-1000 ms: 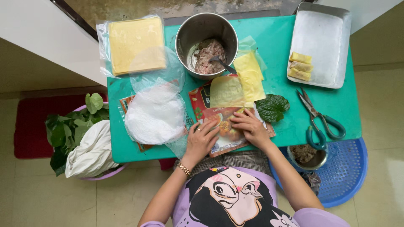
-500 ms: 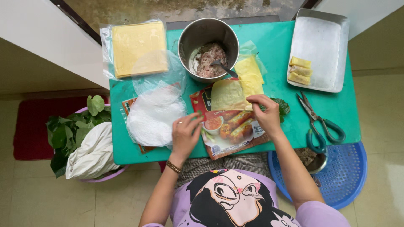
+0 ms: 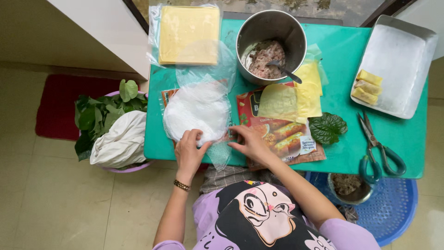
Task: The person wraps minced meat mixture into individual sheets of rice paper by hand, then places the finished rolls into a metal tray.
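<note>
So, both hands down at the near edge of the round stack of thin white rice-paper sheets in clear plastic (image 3: 196, 113), sitting on the green plastic table (image 3: 402, 139). Left hand (image 3: 188, 150) on the stack's lower rim, fingers curled and pinching at a sheet edge, though can't tell if one's actually lifted. Right hand (image 3: 249, 144) just beside it, fingertips flat on the plastic flap, not closed on anything. Stack lies straight ahead of the left fingers, so nearer that hand. Round, so no real long axis. Steel pot of minced filling (image 3: 270, 46) well beyond.
</note>
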